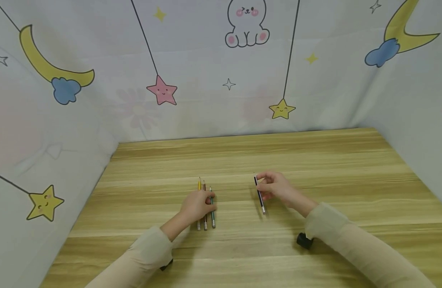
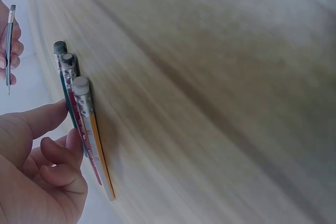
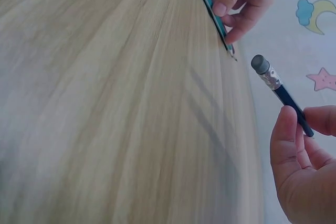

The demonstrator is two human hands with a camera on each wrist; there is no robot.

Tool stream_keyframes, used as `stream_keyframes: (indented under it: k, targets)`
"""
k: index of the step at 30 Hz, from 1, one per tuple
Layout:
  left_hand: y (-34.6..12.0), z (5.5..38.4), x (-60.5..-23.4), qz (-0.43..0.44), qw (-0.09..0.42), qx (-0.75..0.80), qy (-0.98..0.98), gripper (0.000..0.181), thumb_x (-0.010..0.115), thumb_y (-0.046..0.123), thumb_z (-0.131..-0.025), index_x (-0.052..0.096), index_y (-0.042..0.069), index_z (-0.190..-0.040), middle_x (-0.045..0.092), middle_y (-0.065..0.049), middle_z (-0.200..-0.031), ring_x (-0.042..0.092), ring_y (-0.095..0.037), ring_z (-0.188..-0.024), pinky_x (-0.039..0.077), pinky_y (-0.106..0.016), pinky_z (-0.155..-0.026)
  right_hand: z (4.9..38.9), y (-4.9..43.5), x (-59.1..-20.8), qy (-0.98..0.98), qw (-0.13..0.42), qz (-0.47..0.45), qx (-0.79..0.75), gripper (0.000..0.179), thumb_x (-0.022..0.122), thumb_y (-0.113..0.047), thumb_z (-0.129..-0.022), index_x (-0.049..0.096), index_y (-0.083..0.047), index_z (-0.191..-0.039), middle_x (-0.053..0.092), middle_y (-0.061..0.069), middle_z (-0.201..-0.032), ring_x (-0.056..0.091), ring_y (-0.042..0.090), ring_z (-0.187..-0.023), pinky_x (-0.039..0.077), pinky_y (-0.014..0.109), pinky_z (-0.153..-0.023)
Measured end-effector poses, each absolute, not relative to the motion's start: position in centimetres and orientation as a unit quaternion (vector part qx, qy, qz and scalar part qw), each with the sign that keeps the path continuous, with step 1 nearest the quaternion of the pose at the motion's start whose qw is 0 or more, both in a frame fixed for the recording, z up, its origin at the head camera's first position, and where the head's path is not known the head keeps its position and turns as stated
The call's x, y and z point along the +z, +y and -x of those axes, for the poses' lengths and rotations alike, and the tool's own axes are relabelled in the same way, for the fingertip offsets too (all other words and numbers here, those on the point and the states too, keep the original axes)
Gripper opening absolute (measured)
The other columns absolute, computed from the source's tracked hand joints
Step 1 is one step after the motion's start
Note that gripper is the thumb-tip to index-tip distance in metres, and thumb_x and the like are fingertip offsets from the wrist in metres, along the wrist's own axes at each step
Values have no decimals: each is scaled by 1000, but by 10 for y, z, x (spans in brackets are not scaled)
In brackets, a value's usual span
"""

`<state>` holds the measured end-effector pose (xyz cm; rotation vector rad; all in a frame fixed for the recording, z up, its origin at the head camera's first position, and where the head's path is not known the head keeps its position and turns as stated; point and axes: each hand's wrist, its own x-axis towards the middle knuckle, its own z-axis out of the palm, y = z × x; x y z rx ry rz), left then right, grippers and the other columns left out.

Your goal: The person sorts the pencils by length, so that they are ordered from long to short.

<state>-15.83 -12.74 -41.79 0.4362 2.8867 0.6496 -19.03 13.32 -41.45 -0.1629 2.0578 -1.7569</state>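
Three pencils lie side by side on the table in the head view: a yellow pencil (image 1: 199, 185), a dark red pencil (image 1: 205, 223) and a green pencil (image 1: 213, 219). My left hand (image 1: 196, 206) reaches over them and pinches the green one between thumb and fingers. In the left wrist view their eraser ends point up, with the yellow pencil (image 2: 94, 135) nearest the camera. To the right, my right hand (image 1: 276, 188) holds a dark blue pencil (image 1: 259, 197) between thumb and fingertips. The right wrist view shows this pencil (image 3: 286, 98) raised off the table, its eraser towards the camera.
The wood-grain table (image 1: 235, 256) has a white cloth (image 1: 206, 116) with printed moons and stars behind it and at both sides. Below the sleeves, black wrist devices show, one under the right cuff (image 1: 304, 241).
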Motion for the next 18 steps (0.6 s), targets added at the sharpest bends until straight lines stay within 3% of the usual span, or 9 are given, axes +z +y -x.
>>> stream_keyframes:
  k: [18]
  targets:
    - [-127,159,-419,-136,72,202,967,38,69,21,-75,61,5,-109,51,5,-65,42,-7,-51,31,-19,-45,192,89,-416,727,231,92,-639,35,56,-1,-82,46,5,-115,57,2,-75,53,10,-54,48,24,-51]
